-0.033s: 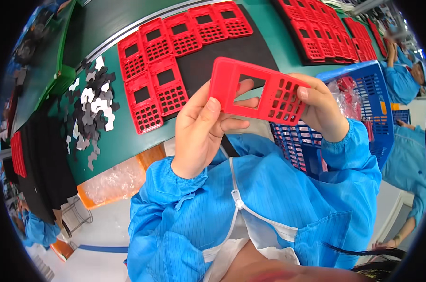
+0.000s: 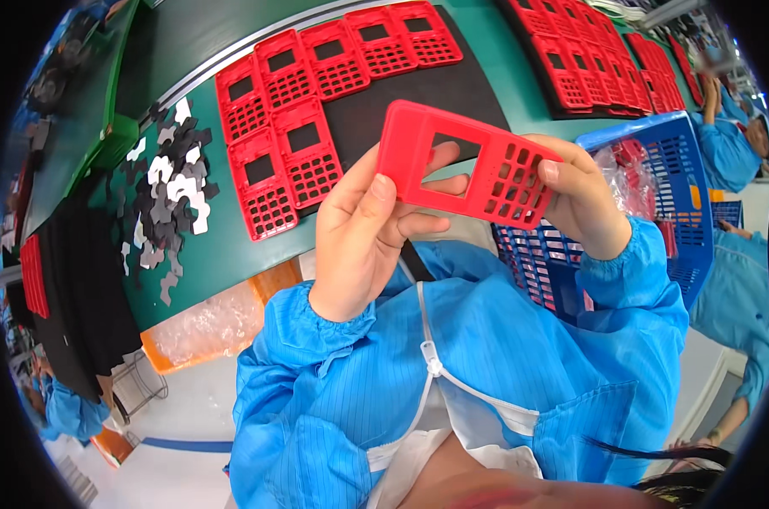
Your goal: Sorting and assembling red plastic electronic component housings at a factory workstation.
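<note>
Holding: I have one red plastic cover raised in both hands, by the near edge of the green surface, smooth face toward me and tilted, with its blank end on the left and its grid of button holes on the right.
Left hand: half closed around the blank end, thumb pressed on the front, fingers spread behind; two of them show through the window.
Right hand: pinching the grid end, thumb on the front face; its fingertips are hidden behind.
Black mat: on the surface beyond the hands; seven more red covers lie in two rows along its left and far edges.
Small flat pieces: black, white and grey, heaped toward the surface's left edge.
Far right corner: I can see another batch of red covers packed close together.
Blue basket: just beside the right forearm, with clear bags and red parts inside.
Orange box: below the surface's near edge, filled with clear plastic.
</note>
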### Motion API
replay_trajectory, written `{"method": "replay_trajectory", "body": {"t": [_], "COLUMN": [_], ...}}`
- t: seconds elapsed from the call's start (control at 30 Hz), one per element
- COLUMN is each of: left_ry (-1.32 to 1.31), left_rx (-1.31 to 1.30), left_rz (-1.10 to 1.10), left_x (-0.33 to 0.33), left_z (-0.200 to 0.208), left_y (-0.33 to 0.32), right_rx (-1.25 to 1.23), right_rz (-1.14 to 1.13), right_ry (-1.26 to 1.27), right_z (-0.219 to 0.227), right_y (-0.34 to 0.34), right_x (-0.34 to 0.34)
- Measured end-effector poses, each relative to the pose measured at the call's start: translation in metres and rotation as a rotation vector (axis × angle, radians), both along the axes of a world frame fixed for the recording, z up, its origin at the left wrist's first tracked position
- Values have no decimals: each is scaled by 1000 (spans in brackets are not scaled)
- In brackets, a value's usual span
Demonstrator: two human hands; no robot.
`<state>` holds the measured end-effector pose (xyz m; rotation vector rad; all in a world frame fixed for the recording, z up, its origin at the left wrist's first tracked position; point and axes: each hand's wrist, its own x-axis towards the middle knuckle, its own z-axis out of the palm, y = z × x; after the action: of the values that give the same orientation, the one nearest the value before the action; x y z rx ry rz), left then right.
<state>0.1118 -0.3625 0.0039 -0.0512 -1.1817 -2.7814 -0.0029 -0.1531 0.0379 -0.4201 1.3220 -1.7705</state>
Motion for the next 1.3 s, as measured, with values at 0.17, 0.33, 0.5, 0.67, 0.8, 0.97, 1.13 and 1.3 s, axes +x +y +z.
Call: {"method": "replay_trajectory", "body": {"t": [0.17,0.33,0.5,0.67,0.8,0.97,1.13,1.3], "left_ry": [-31,-104,99,-46,-53,17,11,420], "left_rx": [74,-232,-1424,-1977,-2068,-2081,-2084,-1029], "left_rz": [-17,165,629,289,343,408,396,328], "left_x": [-5,5,46,38,38,38,34,42], "left_z": [-3,4,-10,-23,-42,-44,-21,-23], "left_y": [-14,-30,-103,-115,-113,-112,-106,-52], "right_rx": [-52,-51,535,557,439,409,488,688], "right_rz": [0,-42,48,346,324,295,174,-839], "right_ry": [-79,-76,1410,1808,1860,1819,1711,1108], "right_z": [-10,-13,-10,-49,-59,-55,-10,-18], "right_y": [-10,-11,-26,-82,-110,-117,-68,145], "right_x": [2,-2,-11,5,3,5,-18,-79]}}
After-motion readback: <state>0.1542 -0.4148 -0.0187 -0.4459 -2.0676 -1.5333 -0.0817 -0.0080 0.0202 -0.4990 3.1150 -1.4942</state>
